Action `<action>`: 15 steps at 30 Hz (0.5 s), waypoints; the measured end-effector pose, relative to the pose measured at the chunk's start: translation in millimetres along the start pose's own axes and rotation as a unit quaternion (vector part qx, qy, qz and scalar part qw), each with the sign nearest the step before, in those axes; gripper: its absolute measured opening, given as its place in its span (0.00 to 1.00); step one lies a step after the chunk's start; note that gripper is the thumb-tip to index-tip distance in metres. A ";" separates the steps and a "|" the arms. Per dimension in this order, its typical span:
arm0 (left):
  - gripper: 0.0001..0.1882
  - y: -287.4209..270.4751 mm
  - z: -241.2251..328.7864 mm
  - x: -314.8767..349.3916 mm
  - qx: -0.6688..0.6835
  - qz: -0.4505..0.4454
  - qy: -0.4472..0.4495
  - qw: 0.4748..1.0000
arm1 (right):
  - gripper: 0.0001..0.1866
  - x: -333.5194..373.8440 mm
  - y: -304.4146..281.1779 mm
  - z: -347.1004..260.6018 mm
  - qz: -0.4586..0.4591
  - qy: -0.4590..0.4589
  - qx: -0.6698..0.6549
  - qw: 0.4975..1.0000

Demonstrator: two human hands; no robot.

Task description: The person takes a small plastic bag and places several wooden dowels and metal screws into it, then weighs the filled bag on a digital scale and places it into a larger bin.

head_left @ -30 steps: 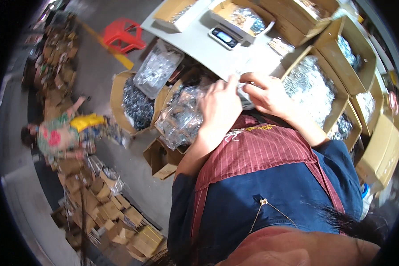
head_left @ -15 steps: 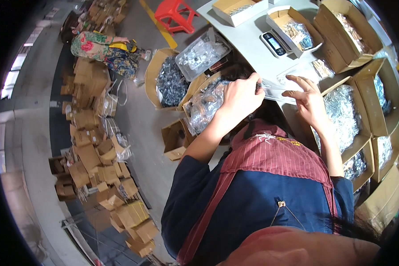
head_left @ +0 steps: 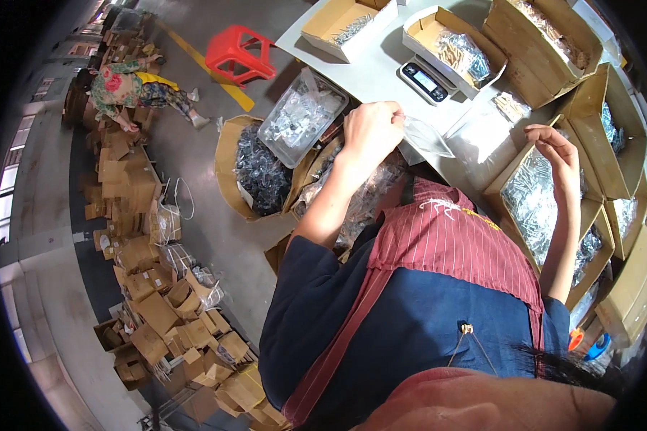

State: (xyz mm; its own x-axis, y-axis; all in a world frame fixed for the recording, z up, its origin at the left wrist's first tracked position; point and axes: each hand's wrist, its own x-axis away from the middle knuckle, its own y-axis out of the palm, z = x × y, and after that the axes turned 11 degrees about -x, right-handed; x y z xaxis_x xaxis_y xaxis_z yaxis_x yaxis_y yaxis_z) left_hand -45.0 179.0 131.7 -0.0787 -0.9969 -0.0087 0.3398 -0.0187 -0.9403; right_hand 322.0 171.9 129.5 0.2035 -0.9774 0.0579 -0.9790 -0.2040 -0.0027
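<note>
My left hand [head_left: 372,133] is closed on the edge of a small clear plastic bag [head_left: 430,138], which hangs out to the right over the table's edge. My right hand [head_left: 559,154] is raised above a cardboard box of screws [head_left: 535,205], its fingers loosely bent and nothing visible in them. Between my hands, flat clear bags [head_left: 478,140] lie on the white table beside a bundle of wooden dowels [head_left: 510,106]. Behind them sits a digital scale [head_left: 423,82], next to a box [head_left: 417,32] with bagged dowels and screws.
More cardboard boxes of hardware [head_left: 629,154] line the right side. At left stand a clear tub of small bags [head_left: 334,108] and a box of dark parts [head_left: 230,161]. A red stool [head_left: 241,54], piled cartons [head_left: 158,312] and another person [head_left: 133,90] are farther left.
My right hand has let go of the clear bag and moved right, over the screws. My left hand keeps the bag. The view has shifted, and the other person is now bending toward the cartons.
</note>
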 end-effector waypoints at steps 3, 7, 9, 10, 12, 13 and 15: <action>0.10 6.4 -19.9 -21.3 0.022 0.022 0.012 0.999 | 0.11 -19.5 8.7 -3.1 0.031 0.028 0.042 0.998; 0.12 9.0 -59.6 -44.0 -0.021 0.071 0.022 0.997 | 0.11 -53.4 24.7 -10.8 0.028 -0.029 0.109 0.993; 0.12 -7.9 -63.8 -52.8 -0.047 0.089 -0.027 0.995 | 0.14 -71.7 22.2 4.2 0.068 -0.067 0.144 0.985; 0.13 -3.6 -78.9 -60.0 -0.026 0.132 -0.026 0.991 | 0.14 -79.9 22.1 5.1 0.058 -0.111 0.155 0.980; 0.14 -7.8 -88.8 -78.1 -0.044 0.095 -0.071 0.992 | 0.12 -93.4 21.4 5.8 0.076 -0.109 0.157 0.979; 0.15 -14.4 -89.4 -83.6 -0.059 0.052 -0.117 0.990 | 0.12 -98.2 20.0 5.4 0.072 -0.104 0.147 0.981; 0.15 -15.8 -94.8 -99.0 -0.074 0.031 -0.109 0.991 | 0.12 -105.9 15.8 0.5 0.087 -0.087 0.154 0.980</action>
State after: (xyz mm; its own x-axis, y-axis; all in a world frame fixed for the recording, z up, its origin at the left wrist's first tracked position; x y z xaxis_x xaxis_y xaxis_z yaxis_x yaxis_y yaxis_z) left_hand -131.5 285.3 115.1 0.1469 -0.9891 -0.0087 0.1958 0.0377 -0.9799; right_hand 285.0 272.1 122.9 0.0597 -0.9881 -0.1421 -0.9538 -0.0145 -0.3001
